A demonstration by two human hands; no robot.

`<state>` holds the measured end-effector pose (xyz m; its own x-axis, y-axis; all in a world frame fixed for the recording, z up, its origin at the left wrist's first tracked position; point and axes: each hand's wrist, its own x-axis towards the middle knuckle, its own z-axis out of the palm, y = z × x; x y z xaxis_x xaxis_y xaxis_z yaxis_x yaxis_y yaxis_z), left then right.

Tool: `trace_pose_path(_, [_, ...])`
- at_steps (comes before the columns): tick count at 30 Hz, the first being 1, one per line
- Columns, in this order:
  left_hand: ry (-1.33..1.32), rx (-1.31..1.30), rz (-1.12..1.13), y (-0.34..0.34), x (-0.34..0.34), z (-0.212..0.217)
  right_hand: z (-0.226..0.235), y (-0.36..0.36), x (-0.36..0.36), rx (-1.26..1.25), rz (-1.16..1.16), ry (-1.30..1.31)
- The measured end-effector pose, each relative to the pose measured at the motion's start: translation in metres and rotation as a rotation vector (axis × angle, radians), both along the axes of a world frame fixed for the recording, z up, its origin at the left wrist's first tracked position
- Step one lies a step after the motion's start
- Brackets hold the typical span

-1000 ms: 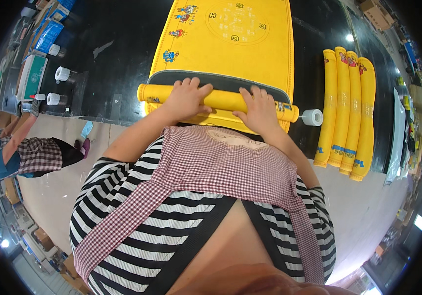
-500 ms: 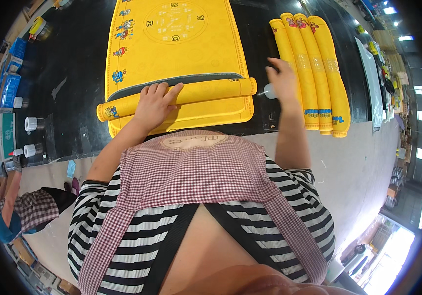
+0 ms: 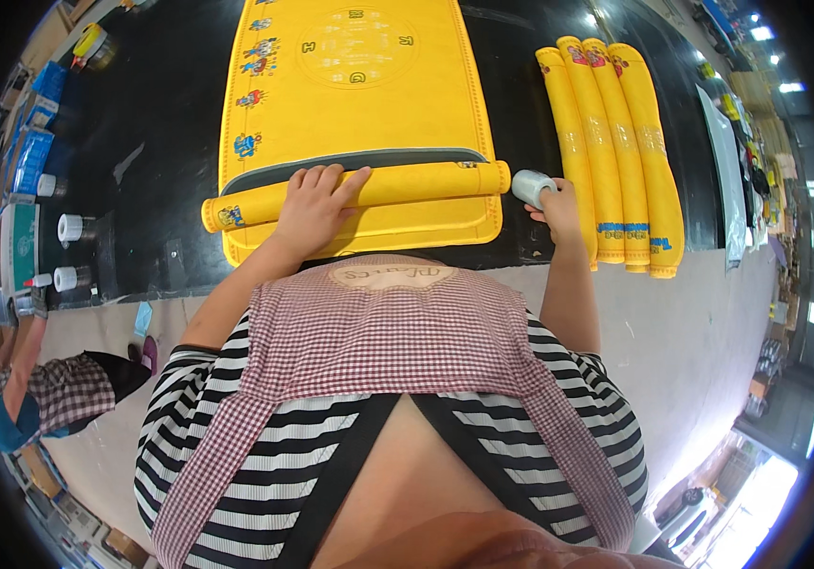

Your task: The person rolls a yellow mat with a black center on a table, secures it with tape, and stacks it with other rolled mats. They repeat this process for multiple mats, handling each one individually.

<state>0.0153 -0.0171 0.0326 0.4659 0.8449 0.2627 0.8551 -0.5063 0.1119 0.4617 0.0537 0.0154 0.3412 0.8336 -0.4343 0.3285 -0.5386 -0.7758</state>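
Since a moment ago our right hand [image 3: 558, 204] has left the rolled end of the yellow mat [image 3: 359, 190] on the black table [image 3: 160, 123] and closed on a tape roll [image 3: 530, 185], so we should keep our left hand [image 3: 317, 204], fingers spread flat, pressing firmly.

I see a workshop or small factory packing floor. A long black worktable [image 3: 160, 142] carries a yellow printed mat [image 3: 355, 85] beside a row of finished yellow rolls [image 3: 615, 142], with tape rolls [image 3: 70, 228] and blue boxes [image 3: 32, 142] along its edge. Another worker [image 3: 37, 398] crouches on the concrete floor [image 3: 691, 332].
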Motion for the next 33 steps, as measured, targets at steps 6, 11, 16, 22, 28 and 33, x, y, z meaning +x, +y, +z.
trace_pose_path(6, [-0.114,-0.061,-0.008,0.000,-0.001,0.007,-0.010,0.007,-0.012,0.332,0.047,0.287])
trace_pose_path(11, [-0.114,-0.094,-0.015,0.002,-0.004,0.008,0.022,0.031,-0.065,0.585,0.159,0.665])
trace_pose_path(16, [-0.160,-0.126,-0.011,0.007,-0.007,0.011,0.058,0.029,-0.173,0.568,0.550,0.592])
trace_pose_path(22, [-0.376,-0.259,0.054,0.012,-0.018,0.008,0.021,0.025,-0.239,0.640,0.889,0.468])
trace_pose_path(28, [-0.765,-0.286,0.000,0.018,-0.019,0.018,-0.003,0.031,-0.240,0.596,0.871,0.473])
trace_pose_path(33, [-0.660,-0.164,-0.023,0.033,0.001,0.041,-0.011,0.031,-0.241,0.604,0.831,0.612])
